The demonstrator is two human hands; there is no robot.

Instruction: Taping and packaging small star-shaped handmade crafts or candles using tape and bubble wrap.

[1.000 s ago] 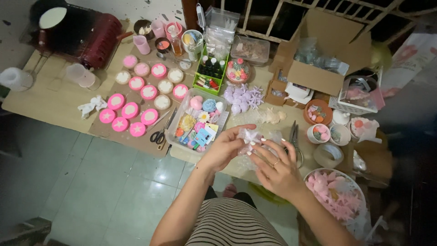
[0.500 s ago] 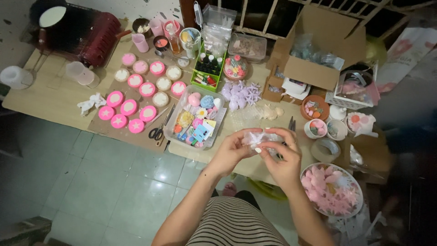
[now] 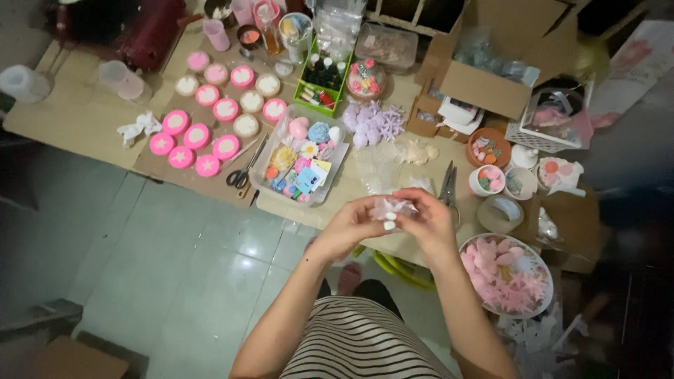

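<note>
Both my hands pinch one small clear packet above the table's near edge.

My left hand (image 3: 349, 226) and right hand (image 3: 428, 219) meet on the small clear plastic packet (image 3: 390, 208), fingertips closed on it from either side; it looks crumpled, with something pale inside, and its long axis seems to run left to right between my hands, though blur keeps me from being sure. On the brown board (image 3: 149, 163) I count about twelve round pink-rimmed moulds (image 3: 197, 135) in slanting rows. One pair of black-handled scissors (image 3: 241, 174) lies beside the clear tray (image 3: 270, 158) of mixed coloured pieces. A second pair of scissors (image 3: 447, 187) lies just beyond my right hand. One green crate (image 3: 303, 94) holds small dark bottles. An open brown cardboard box (image 3: 478, 89) stands at the far right, and a round bowl (image 3: 541, 293) of pink shapes sits near my right forearm.
</note>
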